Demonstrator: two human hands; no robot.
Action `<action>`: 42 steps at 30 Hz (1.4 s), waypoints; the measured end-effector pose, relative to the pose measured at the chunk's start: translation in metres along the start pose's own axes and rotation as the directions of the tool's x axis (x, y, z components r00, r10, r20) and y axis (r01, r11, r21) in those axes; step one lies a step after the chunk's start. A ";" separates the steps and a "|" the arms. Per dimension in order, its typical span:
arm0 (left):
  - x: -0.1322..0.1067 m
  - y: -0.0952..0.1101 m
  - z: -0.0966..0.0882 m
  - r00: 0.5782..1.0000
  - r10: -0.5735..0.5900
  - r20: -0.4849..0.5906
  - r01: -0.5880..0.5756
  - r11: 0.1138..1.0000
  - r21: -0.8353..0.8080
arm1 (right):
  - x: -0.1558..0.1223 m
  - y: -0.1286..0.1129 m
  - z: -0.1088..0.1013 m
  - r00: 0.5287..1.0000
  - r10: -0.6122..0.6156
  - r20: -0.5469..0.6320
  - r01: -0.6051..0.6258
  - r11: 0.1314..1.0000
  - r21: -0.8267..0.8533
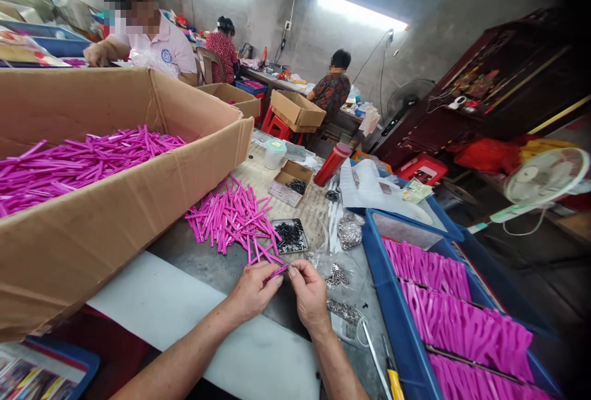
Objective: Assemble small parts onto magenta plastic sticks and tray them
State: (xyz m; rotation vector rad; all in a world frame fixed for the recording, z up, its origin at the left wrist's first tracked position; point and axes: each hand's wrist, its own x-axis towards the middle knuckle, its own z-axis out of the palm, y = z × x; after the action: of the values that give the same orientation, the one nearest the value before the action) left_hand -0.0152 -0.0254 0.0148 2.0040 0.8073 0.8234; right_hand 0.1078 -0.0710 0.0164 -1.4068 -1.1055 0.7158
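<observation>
My left hand is closed around a thin magenta plastic stick, whose end points right. At that end, my right hand pinches with thumb and forefinger; whatever small piece is between them is hidden. Just beyond the hands lies a loose pile of magenta sticks. A small tray of black parts touches the pile's right side. Small metal pieces lie on a clear plastic bag to the right of my right hand.
On the left stands a large cardboard box full of magenta sticks. A blue crate with rows of magenta pieces is at right. A yellow-handled screwdriver, red flask and small carton share the table. Several people work beyond.
</observation>
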 end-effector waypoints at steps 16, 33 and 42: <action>0.000 0.002 0.000 1.000 0.023 0.006 -0.023 0.999 0.029 | -0.002 0.007 0.001 0.999 0.013 -0.033 -0.011 0.999 0.049; -0.001 0.002 0.001 1.000 0.012 0.028 -0.014 0.996 0.083 | -0.004 0.017 -0.002 0.980 -0.198 -0.015 0.190 0.957 -0.221; -0.002 -0.002 0.003 0.999 0.028 0.033 -0.031 0.994 0.100 | -0.005 0.020 0.000 0.983 -0.161 -0.086 0.139 0.965 -0.223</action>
State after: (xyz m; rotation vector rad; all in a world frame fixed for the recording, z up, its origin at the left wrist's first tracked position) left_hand -0.0145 -0.0278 0.0108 2.1171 0.8168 0.7795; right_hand 0.1098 -0.0737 -0.0041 -1.5063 -1.2218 0.4183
